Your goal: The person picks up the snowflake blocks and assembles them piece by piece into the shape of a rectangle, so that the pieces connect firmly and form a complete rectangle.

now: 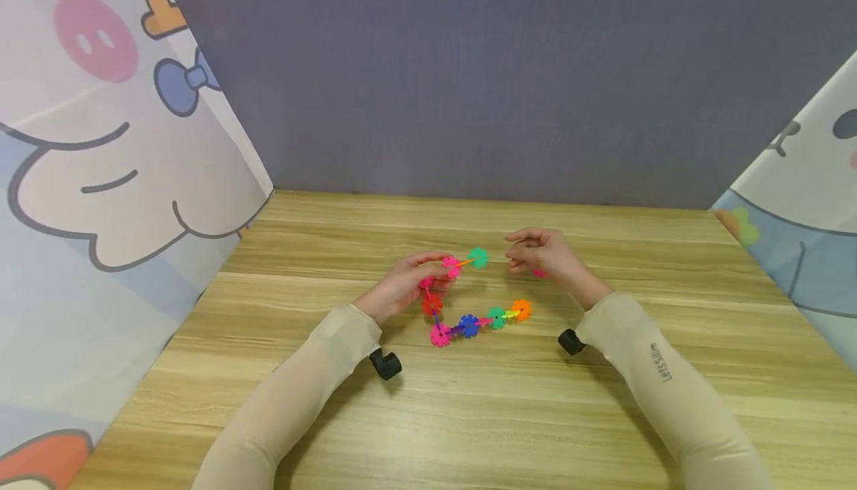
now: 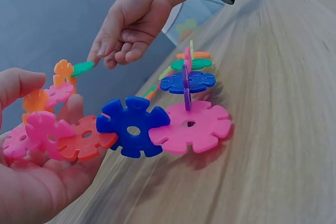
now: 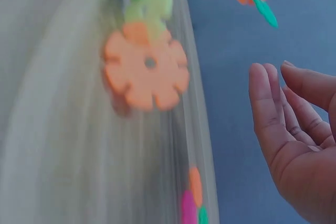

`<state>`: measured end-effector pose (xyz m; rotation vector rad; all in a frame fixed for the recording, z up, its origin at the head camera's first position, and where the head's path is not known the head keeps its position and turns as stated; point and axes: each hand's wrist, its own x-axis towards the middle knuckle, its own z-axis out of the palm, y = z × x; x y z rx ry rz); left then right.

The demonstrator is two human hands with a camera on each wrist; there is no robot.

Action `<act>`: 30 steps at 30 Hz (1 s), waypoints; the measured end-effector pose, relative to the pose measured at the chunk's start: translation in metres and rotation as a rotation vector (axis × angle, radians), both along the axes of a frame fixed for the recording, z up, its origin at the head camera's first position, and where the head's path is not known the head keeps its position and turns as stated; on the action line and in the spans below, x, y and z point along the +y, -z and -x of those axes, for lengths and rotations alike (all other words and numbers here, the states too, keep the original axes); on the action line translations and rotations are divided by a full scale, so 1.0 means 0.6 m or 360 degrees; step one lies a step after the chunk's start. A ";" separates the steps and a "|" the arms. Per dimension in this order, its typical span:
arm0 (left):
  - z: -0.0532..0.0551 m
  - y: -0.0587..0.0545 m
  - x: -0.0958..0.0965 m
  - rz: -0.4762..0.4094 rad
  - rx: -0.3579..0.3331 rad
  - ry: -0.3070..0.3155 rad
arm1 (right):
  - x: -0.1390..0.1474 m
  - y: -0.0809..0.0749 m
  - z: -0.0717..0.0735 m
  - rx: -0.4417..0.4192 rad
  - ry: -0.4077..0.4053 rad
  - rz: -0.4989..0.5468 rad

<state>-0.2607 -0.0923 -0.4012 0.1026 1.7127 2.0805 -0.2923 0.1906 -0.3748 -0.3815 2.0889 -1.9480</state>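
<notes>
A chain of interlocking plastic snowflake discs in pink, blue, red, green, orange and yellow bends in an open loop. My left hand holds one stretch of it, thumb and fingers around pink and orange discs. The held end rises off the table and finishes in a green disc. The other end, an orange disc, lies low over the wood beside a yellow one. Just right of the green disc is my right hand, its fingers loosely bent and nothing between thumb and fingertips.
Partly behind the right hand lie loose discs, among them a pink one; orange and green ones show with it in the right wrist view. The wood-grain table meets a grey back panel, with cartoon-printed side panels. Black wrist-worn pieces hang under both sleeves.
</notes>
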 end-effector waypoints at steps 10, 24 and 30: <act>0.001 -0.003 -0.002 -0.0008 0.0019 0.0017 | 0.049 0.004 0.024 -0.0028 0.0170 -0.0105; 0.001 -0.006 -0.008 0.0000 0.0083 0.0051 | 0.069 0.028 0.049 -0.0094 0.0155 -0.0313; 0.002 -0.008 -0.011 0.0100 0.0068 0.0015 | 0.072 0.033 0.059 -0.0133 0.0078 -0.0483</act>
